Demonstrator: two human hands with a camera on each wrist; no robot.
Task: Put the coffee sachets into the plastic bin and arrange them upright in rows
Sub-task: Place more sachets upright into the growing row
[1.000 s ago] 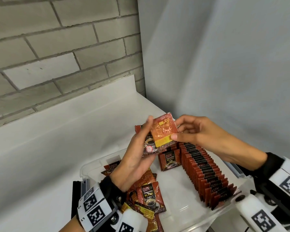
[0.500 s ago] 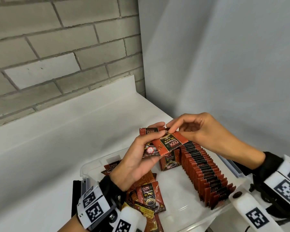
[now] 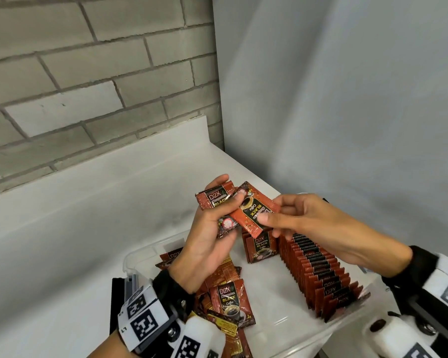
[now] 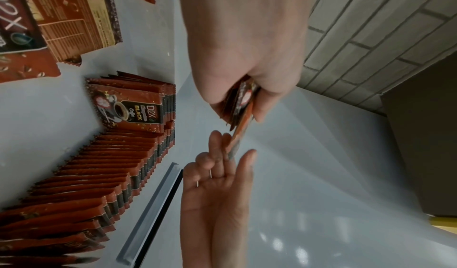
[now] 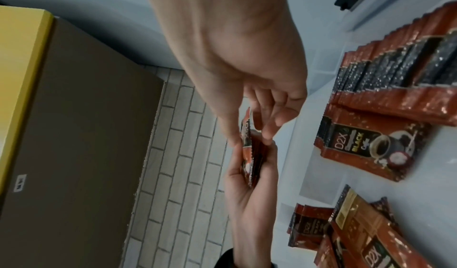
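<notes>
A single coffee sachet (image 3: 254, 210), printed face up and lying slantwise, is held above the plastic bin (image 3: 140, 254) between the two hands. The right hand (image 3: 311, 223) pinches its nearer end between thumb and fingers, the other fingers loosely bent. The sachet's far end rests against a small stack of sachets (image 3: 216, 202) that the left hand (image 3: 207, 244) grips, fingers behind and thumb pressed across the front of the stack. In the left wrist view the stack (image 4: 243, 104) shows edge-on in the curled fingers, with the right hand (image 4: 217, 190) reaching up to it from below.

Beneath the hands, inside the clear bin, a long row of sachets (image 3: 321, 275) stands upright, packed face to back along the bin's right side. A second, short row (image 3: 260, 245) stands just to its left at the far end, its front sachet facing the camera. On the bin's left side, loose sachets (image 3: 230, 301) lie flat in an untidy overlapping heap, some face up and some showing the back.

The bin sits on a white desk (image 3: 88, 215) that meets a grey brick wall (image 3: 88, 73) on the left and a plain pale wall (image 3: 347, 99) on the right. A black and grey bar (image 3: 124, 288) lies just beside the bin's left edge.
</notes>
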